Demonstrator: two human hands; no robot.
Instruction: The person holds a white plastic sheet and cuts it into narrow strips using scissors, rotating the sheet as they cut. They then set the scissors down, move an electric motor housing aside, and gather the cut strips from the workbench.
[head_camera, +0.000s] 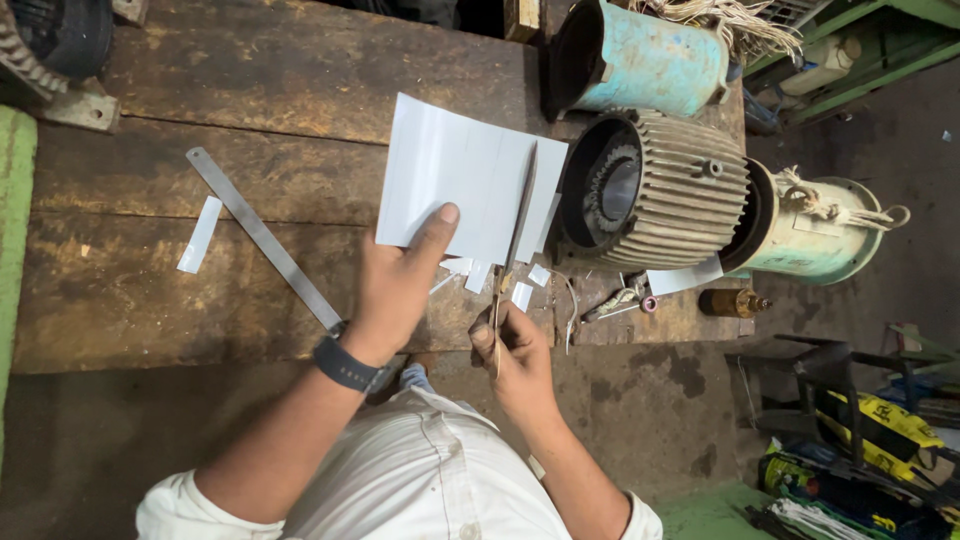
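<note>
At about nine o'clock on the wooden table (150, 290) lie a narrow white paper strip (200, 235) and, just beside it, a long metal ruler (262, 238) running diagonally. The left hand (395, 290) grips the white paper sheet (455, 185) by its lower edge, thumb pressed on top; the sheet is held over the table near centre. It looks thin, light and floppy, likely to sag, so holding it close to the cut line seems wise. The right hand (515, 355) is clenched around the handles of scissors (515, 235), blades pointing toward twelve o'clock along the sheet's right side. Small offcuts (520, 292) sit below. At three o'clock rests a ribbed motor housing (665, 190).
</note>
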